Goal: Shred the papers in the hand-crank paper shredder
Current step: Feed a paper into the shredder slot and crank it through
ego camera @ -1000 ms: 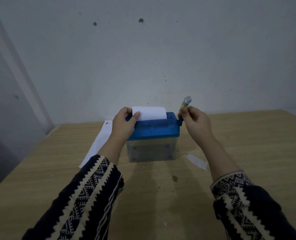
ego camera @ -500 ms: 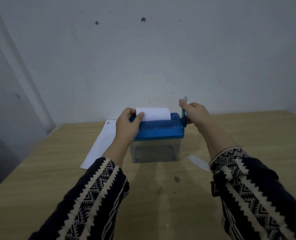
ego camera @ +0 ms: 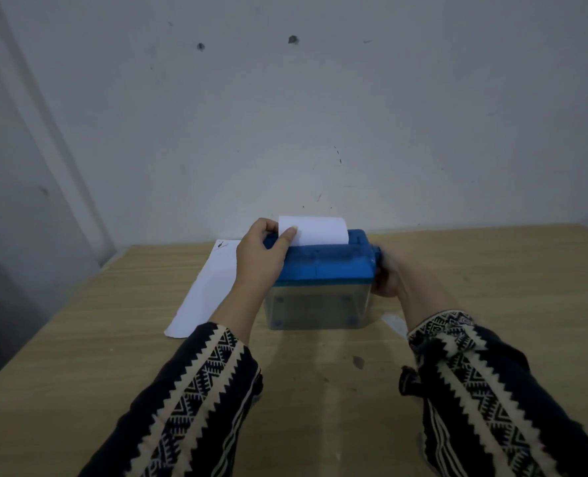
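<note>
Table (ego camera: 79,356): it is light wood, and everything sits on it.
Flat paper (ego camera: 206,290): a white sheet lies on the table, just left of the shredder, and the left arm hides part of it.
Left hand (ego camera: 261,259): it holds the left end of the shredder (ego camera: 320,280). The fingers curl over the blue top (ego camera: 327,261), and the thumb lies on the front of the paper in the slot.
Paper in the slot (ego camera: 315,230): it is white and stands up out of the blue top, near the left end.
Clear box (ego camera: 316,309): it is the bottom part of the shredder, under the blue top.
Right hand (ego camera: 387,278): it is low, against the right end of the shredder. It is too blurry to tell what it holds.
Paper scrap (ego camera: 395,323): a small white bit lies on the table, just right of the clear box.
Sleeves (ego camera: 196,401): they are dark with pale zigzag lines.
</note>
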A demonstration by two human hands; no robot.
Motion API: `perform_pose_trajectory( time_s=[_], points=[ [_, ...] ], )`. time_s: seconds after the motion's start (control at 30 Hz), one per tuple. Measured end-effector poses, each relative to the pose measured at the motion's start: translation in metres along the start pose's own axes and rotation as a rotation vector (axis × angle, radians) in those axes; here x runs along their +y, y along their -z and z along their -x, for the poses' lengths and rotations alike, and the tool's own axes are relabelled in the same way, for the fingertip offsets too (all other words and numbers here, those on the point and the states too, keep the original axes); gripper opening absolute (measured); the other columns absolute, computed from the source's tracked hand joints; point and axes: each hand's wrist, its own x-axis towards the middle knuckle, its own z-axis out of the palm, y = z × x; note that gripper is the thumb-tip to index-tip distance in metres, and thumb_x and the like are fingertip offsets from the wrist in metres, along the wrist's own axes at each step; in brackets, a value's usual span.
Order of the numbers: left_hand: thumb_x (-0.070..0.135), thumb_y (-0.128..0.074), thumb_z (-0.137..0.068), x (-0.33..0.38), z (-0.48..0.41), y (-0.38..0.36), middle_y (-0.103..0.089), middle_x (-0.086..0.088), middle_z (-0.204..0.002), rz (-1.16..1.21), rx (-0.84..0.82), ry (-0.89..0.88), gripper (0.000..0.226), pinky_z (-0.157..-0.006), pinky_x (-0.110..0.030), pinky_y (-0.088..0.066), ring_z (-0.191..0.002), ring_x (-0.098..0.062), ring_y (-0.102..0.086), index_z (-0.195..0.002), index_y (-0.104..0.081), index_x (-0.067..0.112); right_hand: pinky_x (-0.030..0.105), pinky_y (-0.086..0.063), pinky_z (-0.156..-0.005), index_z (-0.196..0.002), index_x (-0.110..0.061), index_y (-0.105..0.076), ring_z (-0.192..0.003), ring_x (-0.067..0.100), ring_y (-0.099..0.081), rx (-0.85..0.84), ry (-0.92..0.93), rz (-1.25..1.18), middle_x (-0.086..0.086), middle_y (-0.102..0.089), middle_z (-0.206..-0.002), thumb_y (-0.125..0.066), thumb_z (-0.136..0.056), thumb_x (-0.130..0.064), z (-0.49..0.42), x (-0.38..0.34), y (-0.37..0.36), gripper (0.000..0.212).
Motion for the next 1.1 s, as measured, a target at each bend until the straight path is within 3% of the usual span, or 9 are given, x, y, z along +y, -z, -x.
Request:
perform_pose_trajectory(
  time_s=[0.13, 0.27, 0.37, 0.47, 0.57, 0.73, 0.83, 0.97, 1.1],
  points=[
    [0.039, -0.068, -0.089, 0.002, 0.002, -0.001, -0.064, 0.003, -0.100, -0.005, 0.029, 0.023, 0.029, -0.074, -0.019, -0.042, -0.098, -0.011, -0.057, -0.097, -0.059, 0.013, 0.027, -0.039, -0.062, -0.070, -0.014, -0.054, -0.061, 0.016, -0.050, 0.095, 0.188, 0.122, 0.004, -0.057, -0.068, -0.055, -0.094, -0.024, 0.008, 0.000, -0.004, 0.026],
    [0.041, -0.070, -0.087, 0.003, 0.002, -0.003, -0.063, 0.005, -0.095, -0.029, 0.062, 0.019, 0.032, -0.071, -0.018, -0.043, -0.094, -0.010, -0.057, -0.094, -0.059, 0.012, 0.033, -0.048, -0.077, -0.089, -0.023, -0.066, -0.086, 0.015, -0.061, 0.259, 0.643, 0.431, -0.001, -0.067, -0.092, -0.036, -0.095, -0.066, 0.029, 0.015, 0.001, 0.053],
    [0.044, -0.070, -0.086, 0.003, 0.003, -0.007, -0.064, 0.004, -0.096, -0.052, 0.102, 0.011, 0.033, -0.076, -0.024, -0.045, -0.095, -0.012, -0.058, -0.095, -0.059, 0.013, 0.026, -0.039, -0.091, -0.113, -0.035, -0.062, -0.106, 0.007, -0.053, 0.129, 0.812, 0.399, -0.008, -0.058, -0.118, -0.016, -0.080, -0.084, 0.045, 0.027, 0.001, 0.074],
    [0.045, -0.069, -0.086, 0.003, 0.004, -0.009, -0.065, 0.004, -0.098, -0.054, 0.125, 0.016, 0.034, -0.081, -0.029, -0.047, -0.096, -0.014, -0.058, -0.095, -0.059, 0.014, 0.015, -0.042, -0.083, -0.128, -0.027, -0.056, -0.105, 0.003, -0.055, 0.023, 0.865, 0.459, -0.010, -0.059, -0.119, -0.028, -0.078, -0.083, 0.049, 0.034, 0.003, 0.080],
    [0.045, -0.069, -0.086, 0.002, 0.004, -0.008, -0.064, 0.003, -0.099, -0.054, 0.105, 0.025, 0.035, -0.082, -0.030, -0.048, -0.097, -0.014, -0.058, -0.097, -0.058, 0.014, 0.007, -0.040, -0.065, -0.119, -0.017, -0.059, -0.089, 0.005, -0.055, 0.107, 0.953, 0.519, -0.011, -0.060, -0.097, -0.042, -0.083, -0.071, 0.046, 0.036, 0.001, 0.067],
    [0.044, -0.070, -0.086, 0.003, 0.004, -0.008, -0.064, 0.003, -0.098, -0.048, 0.104, 0.035, 0.034, -0.079, -0.026, -0.045, -0.098, -0.014, -0.058, -0.096, -0.058, 0.014, 0.019, -0.035, -0.058, -0.095, -0.016, -0.055, -0.072, 0.006, -0.051, 0.179, 0.977, 0.578, -0.007, -0.055, -0.082, -0.047, -0.083, -0.074, 0.045, 0.026, 0.000, 0.059],
    [0.043, -0.070, -0.086, 0.004, 0.005, -0.010, -0.064, 0.002, -0.098, -0.055, 0.118, 0.023, 0.034, -0.076, -0.025, -0.043, -0.096, -0.015, -0.058, -0.096, -0.058, 0.013, 0.031, -0.040, -0.056, -0.084, -0.013, -0.051, -0.069, 0.018, -0.055, 0.247, 0.931, 0.616, 0.003, -0.057, -0.077, -0.038, -0.078, -0.085, 0.046, 0.036, -0.002, 0.074],
    [0.043, -0.070, -0.086, 0.004, 0.006, -0.012, -0.064, 0.002, -0.099, -0.058, 0.126, 0.015, 0.033, -0.075, -0.025, -0.044, -0.096, -0.015, -0.058, -0.096, -0.058, 0.014, 0.034, -0.042, -0.060, -0.095, -0.013, -0.054, -0.077, 0.026, -0.059, 0.352, 0.821, 0.683, 0.005, -0.062, -0.084, -0.019, -0.080, -0.081, 0.052, 0.051, -0.009, 0.078],
    [0.046, -0.072, -0.083, 0.001, 0.004, -0.011, -0.065, 0.005, -0.093, -0.045, 0.130, 0.013, 0.035, -0.080, -0.035, -0.049, -0.093, -0.017, -0.060, -0.091, -0.057, 0.016, 0.038, -0.044, -0.068, -0.114, -0.015, -0.043, -0.084, 0.025, -0.056, 0.369, 0.730, 0.739, 0.002, -0.058, -0.091, -0.033, -0.091, -0.070, 0.068, 0.038, -0.006, 0.060]
  ],
)
